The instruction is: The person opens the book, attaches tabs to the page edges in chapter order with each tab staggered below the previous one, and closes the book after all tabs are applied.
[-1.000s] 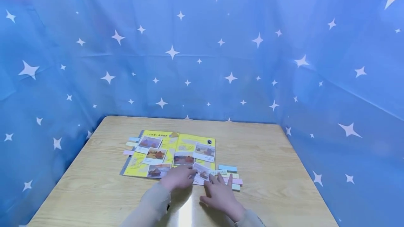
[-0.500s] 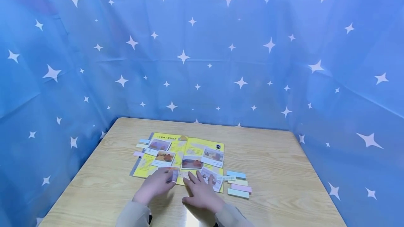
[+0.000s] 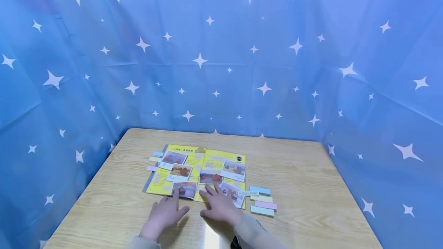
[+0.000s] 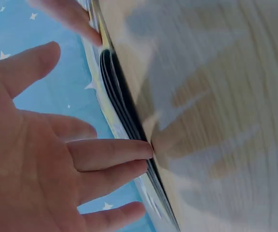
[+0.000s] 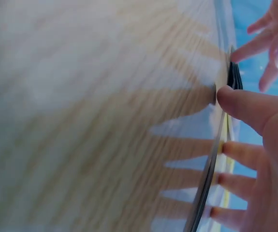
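An open yellow booklet with printed pictures lies on the table. My right hand rests with spread fingers on the lower part of its right page, partly covering a picture card. In the right wrist view, the right hand has its fingertips right at the booklet's edge and its thumb at the table surface. My left hand lies at the near edge of the left page, fingers spread, index fingertip at the lower picture. The left wrist view shows the left hand holding nothing, beside the booklet's dark edge.
A strip with handwriting sticks out from the right page. Several coloured sticky-note pads lie to the right of the booklet. Coloured tabs stick out on its left side. A blue star-patterned curtain surrounds the wooden table.
My left hand has moved from the right page to the left page, then drawn back, uncovering the lower picture. My right hand has shifted left from the strip onto the page. The head view has shifted.
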`<state>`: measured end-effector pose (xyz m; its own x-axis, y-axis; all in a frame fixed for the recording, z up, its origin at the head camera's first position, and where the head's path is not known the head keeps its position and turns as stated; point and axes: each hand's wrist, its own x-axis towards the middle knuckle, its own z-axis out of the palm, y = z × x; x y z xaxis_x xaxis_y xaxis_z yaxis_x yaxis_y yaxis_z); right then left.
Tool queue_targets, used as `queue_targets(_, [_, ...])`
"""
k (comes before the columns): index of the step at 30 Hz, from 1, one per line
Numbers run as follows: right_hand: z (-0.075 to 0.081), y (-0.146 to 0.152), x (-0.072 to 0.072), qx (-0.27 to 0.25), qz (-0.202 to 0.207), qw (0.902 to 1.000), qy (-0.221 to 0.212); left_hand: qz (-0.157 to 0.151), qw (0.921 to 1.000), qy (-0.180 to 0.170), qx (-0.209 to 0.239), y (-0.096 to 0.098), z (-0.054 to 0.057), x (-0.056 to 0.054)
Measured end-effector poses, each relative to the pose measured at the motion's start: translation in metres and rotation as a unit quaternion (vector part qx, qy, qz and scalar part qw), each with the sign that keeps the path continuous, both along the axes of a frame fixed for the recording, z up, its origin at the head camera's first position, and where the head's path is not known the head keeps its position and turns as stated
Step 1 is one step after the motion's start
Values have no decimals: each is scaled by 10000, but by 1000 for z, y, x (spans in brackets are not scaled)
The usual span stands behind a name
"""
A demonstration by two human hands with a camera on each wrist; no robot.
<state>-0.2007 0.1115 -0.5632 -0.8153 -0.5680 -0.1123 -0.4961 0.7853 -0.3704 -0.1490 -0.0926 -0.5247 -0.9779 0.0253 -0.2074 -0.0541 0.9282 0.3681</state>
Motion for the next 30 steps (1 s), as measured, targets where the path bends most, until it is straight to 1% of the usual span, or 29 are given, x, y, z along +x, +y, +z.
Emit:
queue_targets(5, [3, -1, -5, 26, 77, 10000, -53, 65, 9997, 224, -51, 12, -5, 0])
queue_targets(7, [4, 0, -7, 94, 110, 9999, -43, 91, 9996, 282, 28, 15, -6, 0])
queue_targets(9, [4, 0, -8, 158, 139, 9998, -50, 115, 9992, 308, 205, 17, -6, -1])
queue_targets(11, [3, 1, -9, 223, 169, 9996, -34, 176, 9980, 302, 531, 17, -7, -2])
queue_targets(13, [3, 1, -10, 240, 185, 9995, -18, 298, 9938, 233, 1043, 18, -9, -4])
queue_targets(14, [2, 1, -10, 235, 195, 9995, -11, 384, 9899, 193, 1350, 17, -10, -5])
queue_targets(15, [2, 1, -11, 232, 203, 9995, -4, 483, 9842, 172, 1693, 17, -11, -5])
queue_targets(16, [2, 1, -11, 225, 209, 9995, -1, 609, 9754, 111, 2118, 16, -12, -6])
queue_targets(17, [2, 1, -11, 215, 218, 9995, -4, 783, 9637, 21, 2551, 16, -12, -6])
queue_targets(18, [2, 1, -11, 210, 226, 9995, -12, 987, 9489, -51, 2998, 15, -12, -6])
queue_targets(19, [3, 1, -11, 204, 234, 9995, -27, 1167, 9322, -97, 3425, 14, -11, -6])
queue_targets(20, [3, 1, -11, 198, 243, 9995, -47, 1355, 9129, -138, 3849, 12, -10, -6])
queue_targets(21, [3, 1, -12, 191, 251, 9995, -66, 1542, 8918, -183, 4250, 12, -9, -6])
queue_targets(23, [4, 2, -12, 167, 264, 9995, -109, 1916, 8424, -265, 5030, 10, -6, -6])
queue_targets(25, [4, 2, -12, 151, 266, 9994, -147, 2188, 7895, -239, 5730, 8, -4, -5])
queue_targets(27, [4, 2, -11, 146, 266, 9994, -169, 2444, 7350, -170, 6323, 5, -4, -4])
queue_targets(28, [4, 2, -11, 141, 264, 9994, -181, 2545, 7098, -103, 6567, 4, -4, -3])
queue_targets(30, [4, 2, -11, 140, 261, 9994, -192, 2734, 6659, 21, 6941, 0, -5, -3])
